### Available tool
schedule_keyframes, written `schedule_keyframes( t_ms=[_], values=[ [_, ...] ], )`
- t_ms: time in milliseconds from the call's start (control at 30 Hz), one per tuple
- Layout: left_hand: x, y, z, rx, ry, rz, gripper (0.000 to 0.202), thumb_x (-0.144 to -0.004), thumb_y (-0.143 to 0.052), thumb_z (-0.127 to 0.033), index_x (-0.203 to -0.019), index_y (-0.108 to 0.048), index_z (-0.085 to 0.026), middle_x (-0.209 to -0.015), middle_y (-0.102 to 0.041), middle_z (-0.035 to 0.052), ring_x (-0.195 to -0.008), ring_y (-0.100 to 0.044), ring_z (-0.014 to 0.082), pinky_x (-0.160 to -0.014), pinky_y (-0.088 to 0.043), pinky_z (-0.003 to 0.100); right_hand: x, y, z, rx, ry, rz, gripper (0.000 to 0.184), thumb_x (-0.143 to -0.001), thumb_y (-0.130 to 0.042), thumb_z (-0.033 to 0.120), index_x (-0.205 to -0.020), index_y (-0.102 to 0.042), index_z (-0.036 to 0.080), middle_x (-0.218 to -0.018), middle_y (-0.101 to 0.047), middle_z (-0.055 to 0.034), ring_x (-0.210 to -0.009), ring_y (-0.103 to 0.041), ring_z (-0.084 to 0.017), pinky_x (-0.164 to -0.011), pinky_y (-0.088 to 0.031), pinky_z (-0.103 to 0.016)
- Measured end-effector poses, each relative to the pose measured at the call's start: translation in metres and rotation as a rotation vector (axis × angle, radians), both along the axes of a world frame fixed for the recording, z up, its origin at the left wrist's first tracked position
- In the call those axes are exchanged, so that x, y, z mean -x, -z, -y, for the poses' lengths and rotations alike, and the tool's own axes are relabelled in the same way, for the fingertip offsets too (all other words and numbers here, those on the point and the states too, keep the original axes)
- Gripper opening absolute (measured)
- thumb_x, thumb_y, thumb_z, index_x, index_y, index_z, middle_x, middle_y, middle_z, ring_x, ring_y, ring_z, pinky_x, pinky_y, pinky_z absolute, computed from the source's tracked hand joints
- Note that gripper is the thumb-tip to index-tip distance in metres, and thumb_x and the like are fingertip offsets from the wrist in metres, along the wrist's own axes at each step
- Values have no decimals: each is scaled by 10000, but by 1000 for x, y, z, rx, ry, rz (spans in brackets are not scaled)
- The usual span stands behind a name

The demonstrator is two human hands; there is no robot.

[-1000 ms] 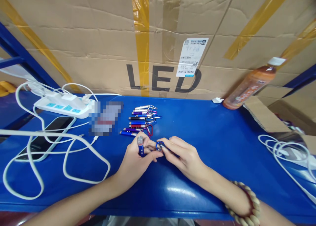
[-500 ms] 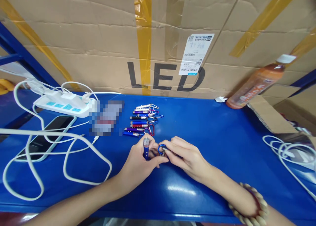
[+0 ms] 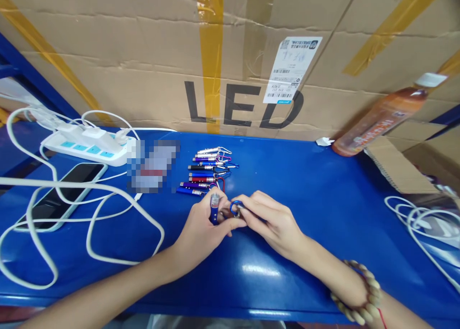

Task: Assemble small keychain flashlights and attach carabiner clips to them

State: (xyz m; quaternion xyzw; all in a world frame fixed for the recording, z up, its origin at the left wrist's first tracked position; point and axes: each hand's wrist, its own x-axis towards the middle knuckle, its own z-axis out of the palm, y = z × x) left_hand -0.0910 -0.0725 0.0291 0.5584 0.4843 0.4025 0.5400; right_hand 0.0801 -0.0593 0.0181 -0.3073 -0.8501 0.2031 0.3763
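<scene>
My left hand [image 3: 201, 230] is closed around a small blue keychain torch [image 3: 214, 208], held upright over the blue table [image 3: 305, 185]. My right hand [image 3: 275, 221] pinches the blue carabiner clip [image 3: 235, 208] at the torch's end, fingertips touching those of the left hand. Just behind my hands lies a neat row of several small torches [image 3: 206, 171] in silver, blue, black, red and purple, each with a clip. A beaded bracelet [image 3: 357, 290] circles my right wrist.
A white power strip [image 3: 88, 144] with plugs and looping white cables [image 3: 89, 223] lies at the left, beside a phone [image 3: 53, 197]. A big cardboard box marked LED [image 3: 244, 55] stands behind. An orange drink bottle [image 3: 381, 115] leans at the right; more white cable [image 3: 417, 218] lies far right.
Both hands have stayed together on the torch and clip, drifting slightly right and away from me. The view has tilted a little.
</scene>
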Motion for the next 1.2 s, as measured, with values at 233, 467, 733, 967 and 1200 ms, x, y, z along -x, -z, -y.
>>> schedule_keyframes(
  t_ms=[233,467,733,967,1200],
  values=[
    [0,0,-3,-37,-50,49,274,-725,-662,-220,-811,-402,-202,-903,-637,13,-625,-599,112,-495,-508,216,-6,-4,-4,21,119,-64,242,-920,-442,177,-1107,-593,158,-746,-561,-22,-665,-511,-119,-623,-436,-235],
    [2,0,-1,-119,-105,-13,193,-768,-621,-262,-831,-460,-177,-903,-563,15,-651,-583,105,-540,-486,222,-10,3,-10,86,155,80,268,-930,-434,222,-1163,-557,173,-882,-601,-48,-786,-547,-140,-727,-458,-259],
    [15,-2,-10,-35,-255,271,300,-865,-393,-483,-743,-378,-209,-682,-449,-50,-451,-445,80,-362,-356,177,-23,9,-21,-6,313,410,332,-900,-473,274,-1208,-560,185,-1016,-578,-101,-910,-536,-216,-809,-475,-397],
    [14,6,-3,-48,-79,-28,175,-896,-418,-354,-817,-466,-205,-661,-477,-47,-506,-452,87,-426,-364,171,-20,1,-14,-99,229,423,264,-790,-628,416,-956,-703,226,-832,-626,-51,-735,-561,-172,-696,-468,-319],
    [13,2,-4,-106,45,-176,76,-831,-523,-243,-823,-592,-211,-859,-591,6,-708,-569,137,-586,-455,213,-29,10,-22,108,230,318,165,-851,-573,250,-936,-696,179,-844,-657,-58,-720,-618,-157,-642,-509,-265]
  ],
)
